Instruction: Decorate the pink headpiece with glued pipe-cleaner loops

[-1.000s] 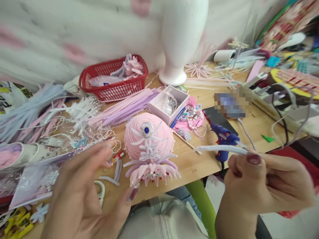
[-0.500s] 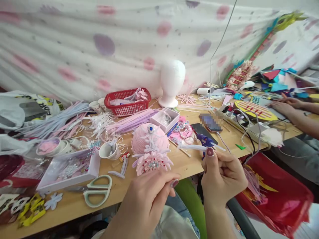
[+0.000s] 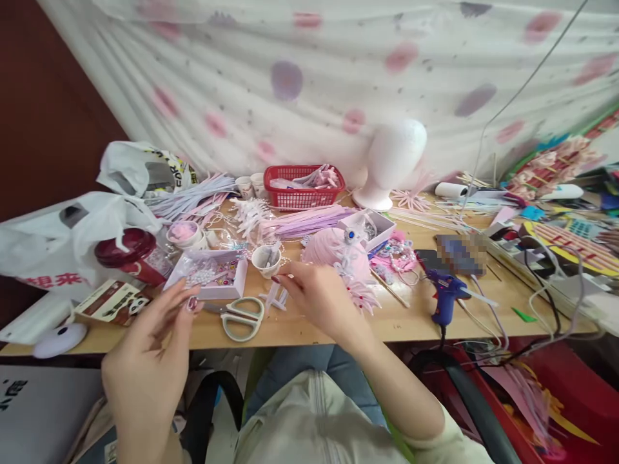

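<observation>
My left hand (image 3: 155,348) is in front of the white box of beads (image 3: 227,293), fingers stretched forward, thumb close to the fingertips; I see nothing in it. My right hand (image 3: 324,299) reaches left across the pink thread-wrapped ball (image 3: 333,248), partly hiding it. Its thumb and finger pinch a short pale pipe cleaner strip (image 3: 272,293), just below the paper cup (image 3: 265,259). Other short strips (image 3: 281,299) lie there. Scissors (image 3: 242,318) with pale green handles lie between my hands. The ball carries a blue gem (image 3: 351,236) and pink petals (image 3: 363,296).
The blue glue gun (image 3: 447,296) stands at the right near the table edge. Behind are a red basket (image 3: 304,196), a white foam head (image 3: 396,154) and bundled pipe cleaners (image 3: 309,222). Cables (image 3: 536,258) run at the right; plastic bags (image 3: 68,238) sit at the left.
The view has swung left. My right hand has moved left from near the glue gun to the paper cup. My left hand has gone left from the ball to the bead box.
</observation>
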Tool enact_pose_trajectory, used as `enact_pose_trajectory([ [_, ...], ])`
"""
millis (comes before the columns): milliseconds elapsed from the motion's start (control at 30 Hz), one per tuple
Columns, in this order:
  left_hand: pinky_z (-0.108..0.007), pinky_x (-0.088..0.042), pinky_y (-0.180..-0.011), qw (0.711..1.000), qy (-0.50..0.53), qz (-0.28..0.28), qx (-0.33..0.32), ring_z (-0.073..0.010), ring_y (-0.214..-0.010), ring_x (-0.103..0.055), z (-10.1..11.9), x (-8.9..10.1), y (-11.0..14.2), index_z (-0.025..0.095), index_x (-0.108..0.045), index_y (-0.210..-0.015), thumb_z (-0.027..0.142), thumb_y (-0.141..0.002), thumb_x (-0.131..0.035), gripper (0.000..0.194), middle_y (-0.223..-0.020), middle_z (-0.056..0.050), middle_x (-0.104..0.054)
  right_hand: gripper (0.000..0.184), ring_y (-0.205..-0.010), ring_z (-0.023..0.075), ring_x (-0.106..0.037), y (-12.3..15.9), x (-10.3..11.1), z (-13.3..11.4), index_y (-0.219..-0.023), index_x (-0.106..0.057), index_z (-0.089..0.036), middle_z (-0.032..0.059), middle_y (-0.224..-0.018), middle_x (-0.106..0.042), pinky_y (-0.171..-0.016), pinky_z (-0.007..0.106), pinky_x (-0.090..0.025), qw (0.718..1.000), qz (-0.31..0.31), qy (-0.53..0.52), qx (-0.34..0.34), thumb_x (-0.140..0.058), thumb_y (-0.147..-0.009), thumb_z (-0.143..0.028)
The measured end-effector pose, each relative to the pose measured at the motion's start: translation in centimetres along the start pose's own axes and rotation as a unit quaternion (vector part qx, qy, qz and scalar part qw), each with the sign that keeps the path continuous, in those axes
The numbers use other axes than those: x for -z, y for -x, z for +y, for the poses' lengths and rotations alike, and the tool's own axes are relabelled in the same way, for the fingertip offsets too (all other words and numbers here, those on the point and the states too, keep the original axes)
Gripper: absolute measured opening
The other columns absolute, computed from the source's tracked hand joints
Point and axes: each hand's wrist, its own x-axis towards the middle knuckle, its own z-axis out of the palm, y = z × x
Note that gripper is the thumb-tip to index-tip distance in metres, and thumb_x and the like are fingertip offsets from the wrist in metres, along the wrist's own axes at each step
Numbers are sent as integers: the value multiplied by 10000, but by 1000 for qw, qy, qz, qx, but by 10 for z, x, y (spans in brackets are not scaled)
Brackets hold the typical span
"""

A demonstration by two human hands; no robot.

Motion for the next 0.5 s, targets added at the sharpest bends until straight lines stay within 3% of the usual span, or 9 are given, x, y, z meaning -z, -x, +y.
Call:
enact_pose_trajectory([
  [33,-379,-599,-899,1000,-18,10,23,-258,-996,-768,-2,0,-1,315,-698,-1255,419,-955,-612,329,-1126,-19,-795,185,-834,242,-744,-14,-10,-4,-1032,-749,-188,95,-905,-796,-677,283,-452,997,-56,45,-18,-570,-998,-224],
  [133,-354,-596,-887,997,-44,4,56,-244,-940,-784,-11,4,-4,299,-762,-1110,457,-935,-620,276,-1002,3,-821,215,-893,311,-749,-36,-28,-7,-1139,-697,-113,178,-947,-788,-701,317,-463,993,-90,73,-37,-593,-971,-198],
  [233,-313,-607,-833,997,-17,-3,76,-214,-872,-788,-12,7,-6,284,-768,-1072,461,-928,-622,270,-978,2,-825,273,-868,280,-737,-28,-20,0,-1201,-651,-139,132,-914,-776,-696,317,-468,995,-66,46,-52,-452,-1031,-218],
  [333,-274,-622,-721,986,105,-11,130,-175,-725,-765,3,-1,-5,269,-753,-1079,488,-932,-622,294,-892,-4,-819,309,-707,201,-678,-1,-2,2,-1164,-658,-180,46,-778,-710,-649,294,-479,992,13,-117,-49,-380,-1050,-250],
  [367,-261,-620,-659,972,166,-47,160,-169,-691,-751,10,-7,-4,272,-738,-1119,506,-925,-628,324,-889,-9,-814,323,-660,175,-655,9,2,1,-1239,-628,-198,25,-765,-693,-632,280,-495,981,24,-188,-42,-370,-1050,-242],
  [433,-243,-588,-514,915,292,-184,207,-194,-753,-749,24,-22,-1,312,-636,-1310,522,-834,-732,529,-1127,-40,-784,337,-714,149,-678,26,5,-4,-1310,-599,-238,26,-875,-720,-669,256,-549,945,18,-326,-3,-383,-1051,-232],
  [500,-246,-580,-491,857,335,-326,218,-199,-733,-733,33,-38,3,294,-649,-1277,471,-793,-780,532,-1123,-60,-770,391,-846,139,-715,38,4,-8,-1370,-579,-279,37,-1054,-741,-778,255,-587,916,-36,-398,27,-387,-1045,-179],
])
